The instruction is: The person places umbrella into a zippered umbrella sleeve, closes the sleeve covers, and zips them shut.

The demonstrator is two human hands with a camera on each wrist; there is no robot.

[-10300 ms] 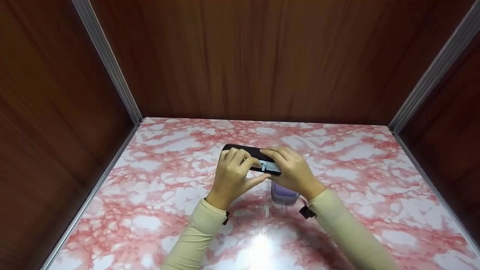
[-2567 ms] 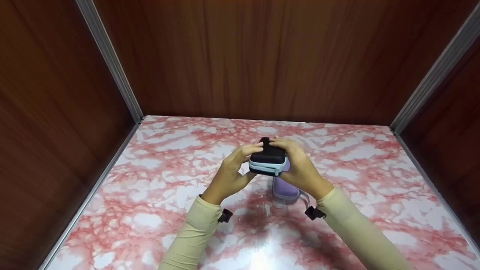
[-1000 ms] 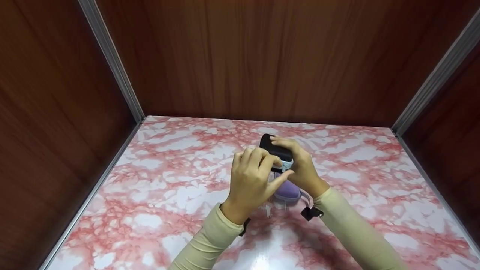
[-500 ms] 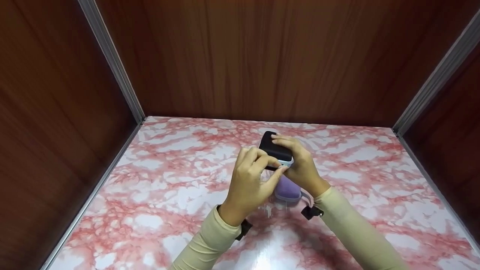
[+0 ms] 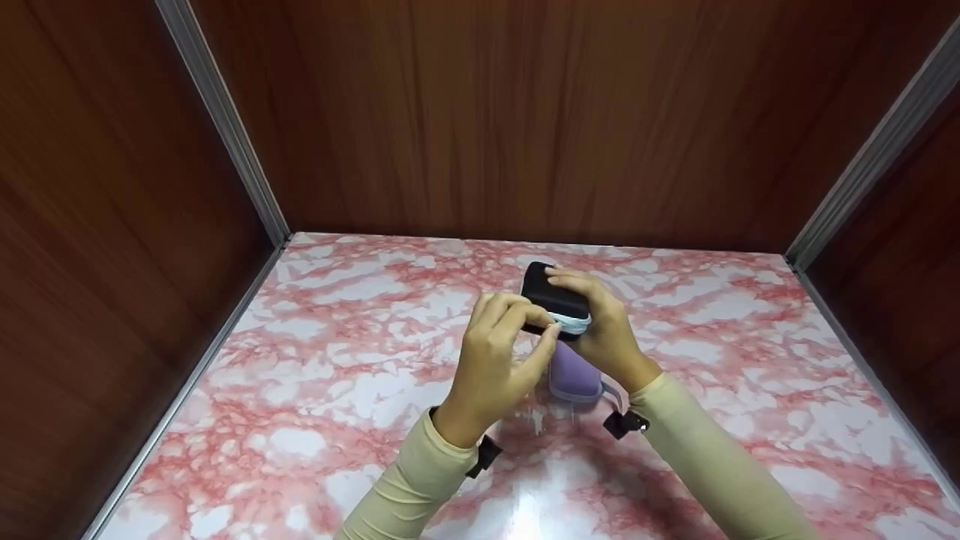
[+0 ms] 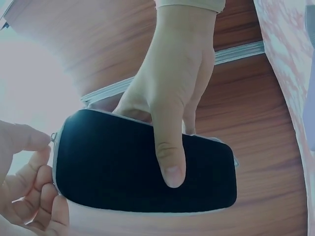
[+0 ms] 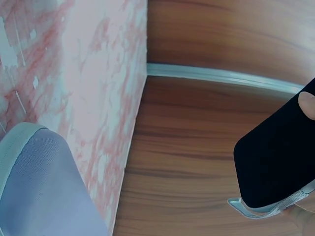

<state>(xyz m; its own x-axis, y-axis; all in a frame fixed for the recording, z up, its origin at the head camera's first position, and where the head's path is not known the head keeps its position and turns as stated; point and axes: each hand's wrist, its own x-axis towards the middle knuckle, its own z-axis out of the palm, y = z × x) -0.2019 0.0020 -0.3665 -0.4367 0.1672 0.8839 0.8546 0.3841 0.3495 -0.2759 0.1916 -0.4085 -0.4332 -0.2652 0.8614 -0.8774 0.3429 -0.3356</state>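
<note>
Above the table, my right hand (image 5: pixel 611 337) grips a small black zippered case (image 5: pixel 553 292) with a light blue zipper band (image 5: pixel 576 325). Its thumb lies across the case's black face in the left wrist view. My left hand (image 5: pixel 491 364) is at the near end, thumb and forefinger pinching the small zipper pull (image 6: pixel 53 137). The left hand's other fingers are curled beside the case. Whether the zip is parted cannot be made out. In the right wrist view a light loop (image 7: pixel 243 209) sticks out from one corner of the case (image 7: pixel 278 152).
A purple zippered case (image 5: pixel 576 375) with a wrist strap (image 5: pixel 613 394) lies on the red-and-white marbled table (image 5: pixel 337 360), below the hands. Brown wood-grain panels (image 5: pixel 525 120) stand at the back and both sides, joined by metal corner strips (image 5: pixel 232 127).
Earlier the black case lay crosswise, then end-on between both hands. In the last second the left thumb has closed onto the zipper pull and moved slightly left, baring more blue band.
</note>
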